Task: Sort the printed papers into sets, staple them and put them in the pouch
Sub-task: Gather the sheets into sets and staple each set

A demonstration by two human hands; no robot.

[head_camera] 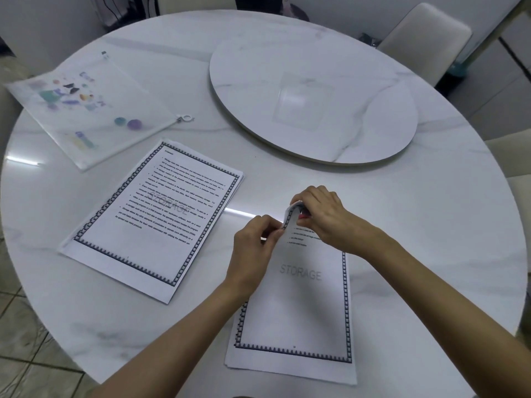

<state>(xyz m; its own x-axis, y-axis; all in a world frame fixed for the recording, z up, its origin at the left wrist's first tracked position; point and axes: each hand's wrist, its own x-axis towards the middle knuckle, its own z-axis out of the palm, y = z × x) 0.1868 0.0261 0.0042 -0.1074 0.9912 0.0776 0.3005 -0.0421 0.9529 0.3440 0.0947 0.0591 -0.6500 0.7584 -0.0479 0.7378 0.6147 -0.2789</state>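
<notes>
The right hand (319, 216), at the centre of the frame, has its grip closed: the fingers curl over a small red-and-dark stapler (303, 215), which they largely hide. The stapler sits at the raised upper left corner of a set of white printed sheets (301, 305) with a dark toothed border and a grey "STORAGE" watermark. The left hand (254, 248), just left of the right, has its grip closed in a pinch; thumb and fingertips hold the left edge of the same set near that corner, which curls up off the surface.

The rest of the set lies flat at lower centre, its bottom edge close to the near rim of the round white marble-patterned worktop (431, 219). Left of centre, apart from the set, a thicker stack of white printed papers (155, 214) with the same border lies at a slant, text side up.

In the upper left lies a translucent white zip pouch (86, 119) printed with small coloured figures. Its ring-shaped zipper pull (186, 118) is at the corner nearest the stack. At upper centre a round white marble-patterned turntable (313, 67) rests on the worktop. A cream upholstered chair (425, 35) stands behind it at upper right.
</notes>
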